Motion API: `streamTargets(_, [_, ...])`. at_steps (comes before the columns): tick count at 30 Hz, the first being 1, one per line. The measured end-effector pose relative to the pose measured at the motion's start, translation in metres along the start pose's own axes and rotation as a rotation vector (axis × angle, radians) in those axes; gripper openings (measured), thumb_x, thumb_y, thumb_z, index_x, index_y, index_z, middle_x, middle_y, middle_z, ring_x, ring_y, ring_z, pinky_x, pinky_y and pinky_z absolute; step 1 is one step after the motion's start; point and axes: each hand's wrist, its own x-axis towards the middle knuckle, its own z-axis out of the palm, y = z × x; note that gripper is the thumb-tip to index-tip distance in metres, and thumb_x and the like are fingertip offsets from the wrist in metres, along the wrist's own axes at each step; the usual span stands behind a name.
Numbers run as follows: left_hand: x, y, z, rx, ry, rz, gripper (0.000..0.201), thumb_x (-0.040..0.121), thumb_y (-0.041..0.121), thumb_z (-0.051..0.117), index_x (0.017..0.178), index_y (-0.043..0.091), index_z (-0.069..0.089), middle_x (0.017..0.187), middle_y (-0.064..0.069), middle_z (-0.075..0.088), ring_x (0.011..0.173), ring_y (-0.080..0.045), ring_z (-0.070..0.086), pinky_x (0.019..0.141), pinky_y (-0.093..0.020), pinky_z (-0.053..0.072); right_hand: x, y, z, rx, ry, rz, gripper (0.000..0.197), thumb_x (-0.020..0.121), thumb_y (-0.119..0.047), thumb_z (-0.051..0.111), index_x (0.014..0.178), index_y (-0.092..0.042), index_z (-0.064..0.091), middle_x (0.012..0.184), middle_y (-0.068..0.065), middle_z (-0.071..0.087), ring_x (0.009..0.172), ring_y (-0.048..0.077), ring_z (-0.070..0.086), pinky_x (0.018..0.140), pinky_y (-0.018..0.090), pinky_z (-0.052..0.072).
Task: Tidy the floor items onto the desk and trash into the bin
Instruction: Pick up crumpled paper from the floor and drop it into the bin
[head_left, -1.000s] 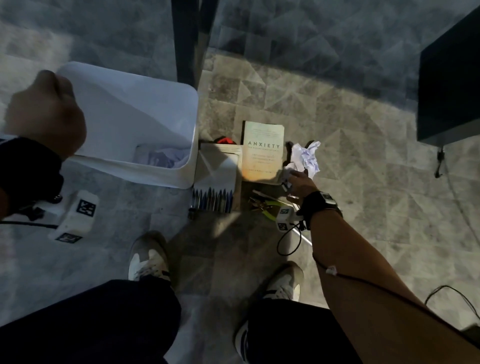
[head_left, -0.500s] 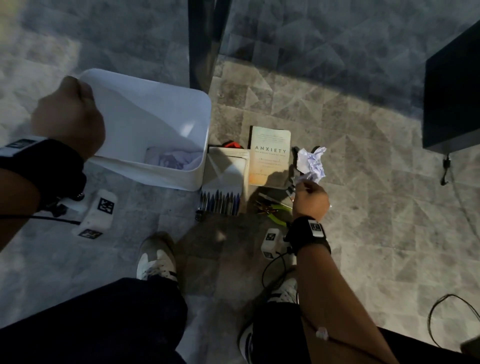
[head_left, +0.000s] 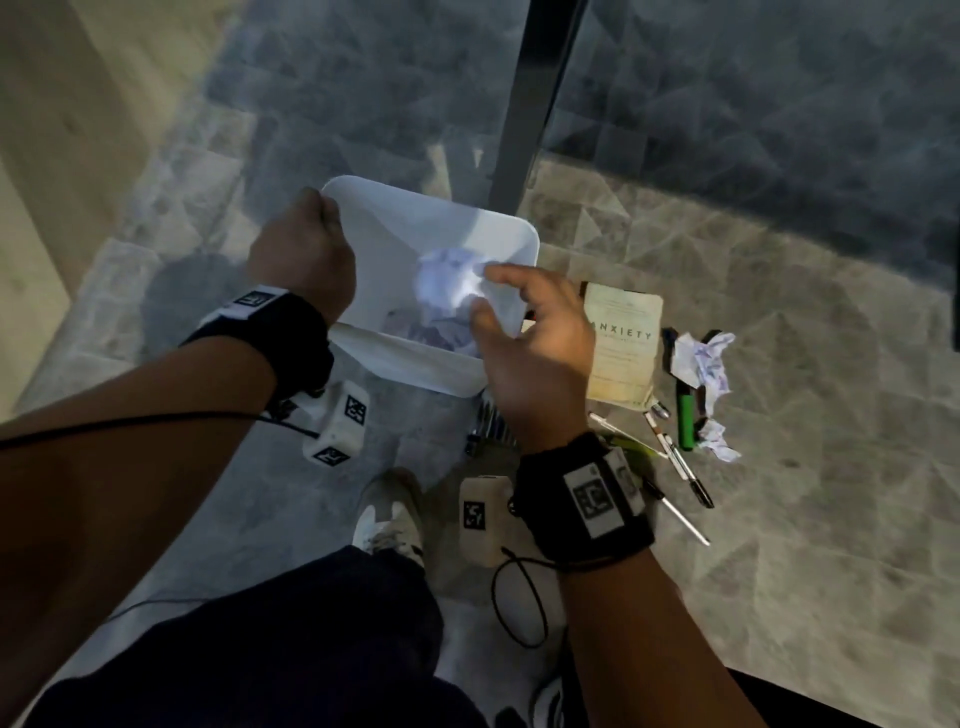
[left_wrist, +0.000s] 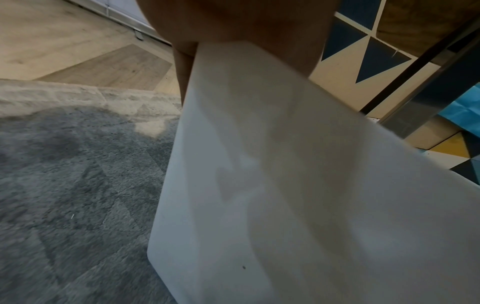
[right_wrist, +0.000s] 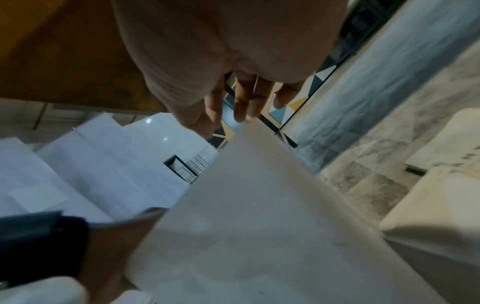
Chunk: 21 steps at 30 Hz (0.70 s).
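Left hand (head_left: 304, 260) grips the white plastic bin (head_left: 511, 236) rim; right hand (head_left: 530, 343), fingers spread and holding nothing, above it beside a crumpled white paper ball (head_left: 449, 283); cream paperback book (head_left: 623, 348) reading "ANXIETY" at three o'clock

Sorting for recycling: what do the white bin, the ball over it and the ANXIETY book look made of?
White bin: likely plastic, smooth, matte, with rounded moulded corners.
Ball: crumpled white paper, creased, with faint markings.
ANXIETY book: paper with a cream, matte cover, seemingly a paperback.
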Motion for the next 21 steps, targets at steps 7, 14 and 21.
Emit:
streamTargets(7, [0.005,-0.004,0.009,0.052,0.051,0.06,0.041,0.11,0.039,0.026,0.115,0.006,0.051,0.099,-0.034,0.062,0.089,-0.054,0.06,0.071,-0.052,0.042,0.001,0.095,-0.04,-0.079,0.221,0.101,0.018,0.089,-0.015,0.064,0.097,-0.024,0.076,0.099,0.001,0.075,0.093,0.022,0.069,0.084,0.038,0.057])
streamTargets(14, [0.007,-0.008,0.017,0.133,0.12,0.095,0.043,0.108,0.038,0.025,0.111,0.003,0.05,0.097,-0.04,0.061,0.091,-0.06,0.058,0.075,-0.056,0.044,-0.013,0.259,-0.161,-0.638,0.103,0.64,0.027,0.092,-0.024,0.066,0.114,-0.011,0.075,0.115,0.023,0.071,0.106,0.046,0.068,0.088,0.047,0.055])
streamTargets(21, [0.007,-0.012,0.015,0.15,0.124,0.111,0.045,0.108,0.042,0.025,0.106,0.004,0.049,0.098,-0.039,0.059,0.089,-0.059,0.056,0.072,-0.056,0.042,-0.004,0.322,-0.219,-0.851,-0.293,0.788,0.049,0.089,-0.052,0.064,0.133,-0.031,0.061,0.153,0.015,0.047,0.127,0.042,0.058,0.111,0.047,0.043])
